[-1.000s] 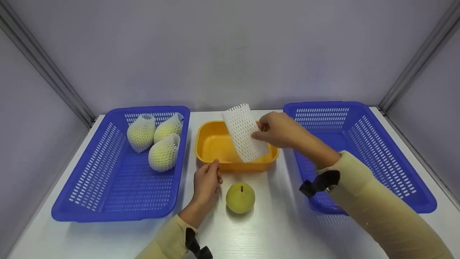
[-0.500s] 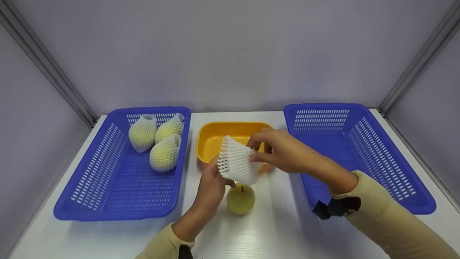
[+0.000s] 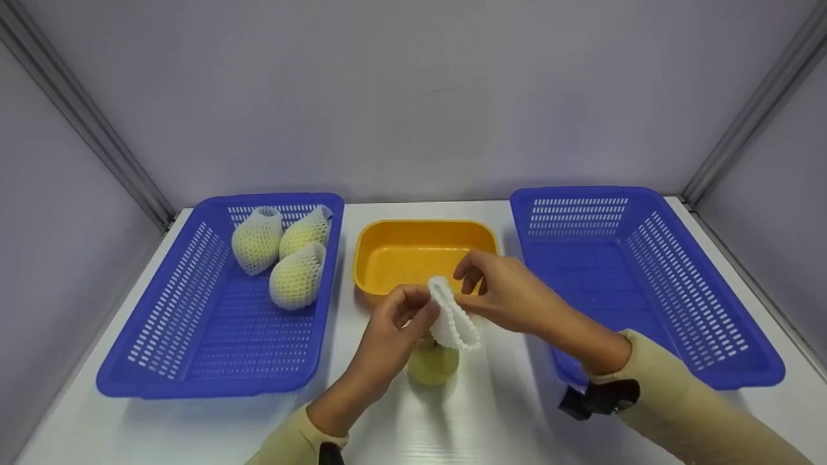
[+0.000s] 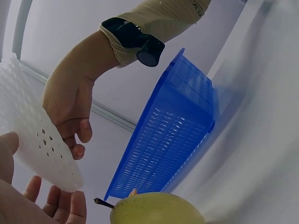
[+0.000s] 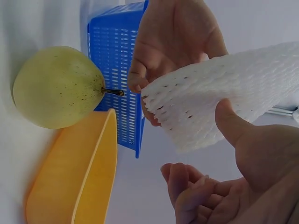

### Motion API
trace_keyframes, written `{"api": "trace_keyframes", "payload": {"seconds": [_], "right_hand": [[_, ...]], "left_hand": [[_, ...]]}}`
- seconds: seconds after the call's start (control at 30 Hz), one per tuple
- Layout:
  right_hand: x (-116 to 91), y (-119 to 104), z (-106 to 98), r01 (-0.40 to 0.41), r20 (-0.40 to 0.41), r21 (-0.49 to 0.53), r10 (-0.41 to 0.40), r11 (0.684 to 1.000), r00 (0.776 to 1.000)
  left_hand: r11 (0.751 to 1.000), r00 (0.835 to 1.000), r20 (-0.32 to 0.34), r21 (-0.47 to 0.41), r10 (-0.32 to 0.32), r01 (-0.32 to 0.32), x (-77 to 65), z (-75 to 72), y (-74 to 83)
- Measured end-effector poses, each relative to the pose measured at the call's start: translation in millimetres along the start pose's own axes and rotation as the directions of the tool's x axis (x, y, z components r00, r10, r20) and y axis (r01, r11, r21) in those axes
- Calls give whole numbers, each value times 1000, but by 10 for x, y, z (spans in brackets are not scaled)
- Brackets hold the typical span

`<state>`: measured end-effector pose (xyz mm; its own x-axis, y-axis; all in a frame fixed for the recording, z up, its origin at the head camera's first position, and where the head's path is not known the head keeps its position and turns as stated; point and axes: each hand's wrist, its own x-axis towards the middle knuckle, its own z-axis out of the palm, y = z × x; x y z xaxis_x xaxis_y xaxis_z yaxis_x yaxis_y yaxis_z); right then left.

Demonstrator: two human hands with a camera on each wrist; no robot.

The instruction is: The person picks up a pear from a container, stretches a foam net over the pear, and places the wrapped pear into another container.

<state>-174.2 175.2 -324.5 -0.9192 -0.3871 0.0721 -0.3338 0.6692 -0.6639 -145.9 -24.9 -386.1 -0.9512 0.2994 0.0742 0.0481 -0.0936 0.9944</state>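
Observation:
A white foam fruit net (image 3: 452,323) hangs tilted just above a yellow-green pear (image 3: 433,367) and partly covers it in the head view. My left hand (image 3: 392,332) holds the net between thumb and fingers. The thumb of my right hand (image 3: 507,294) touches the net's other side; its remaining fingers are loosely bent and apart from the net. In the right wrist view the bare pear (image 5: 58,87) stands on the table, its dark stem towards the net (image 5: 210,93). The left wrist view shows the net (image 4: 39,135) between my thumb and fingertips.
Behind the hands stands a yellow basin (image 3: 387,294). At left, a blue basket (image 3: 213,387) contains several netted pears (image 3: 256,242). Another blue basket (image 3: 646,194) is at right. A grey wall (image 3: 426,97) closes off the back of the white table (image 3: 446,445).
The net has come down and towards me from over the basin to above the pear, turning as it moved. My left hand has taken hold of it, and my right fingers have come off it.

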Motion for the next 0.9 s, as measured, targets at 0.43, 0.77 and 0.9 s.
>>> {"api": "trace_keyframes", "payload": {"seconds": [0.43,0.77,0.9], "right_hand": [[-8,109,113,55,93,139,-68,989,993],[-5,119,155,4,-21,304,2,953,1000],[-4,116,193,-13,-42,359,30,933,999]], "left_hand": [[1000,1000,-2,22,8,-8,-10,-58,-32],[1000,1000,-22,-12,22,-22,19,-75,-55],[1000,1000,3,-1,19,-19,19,-78,-67]]}}
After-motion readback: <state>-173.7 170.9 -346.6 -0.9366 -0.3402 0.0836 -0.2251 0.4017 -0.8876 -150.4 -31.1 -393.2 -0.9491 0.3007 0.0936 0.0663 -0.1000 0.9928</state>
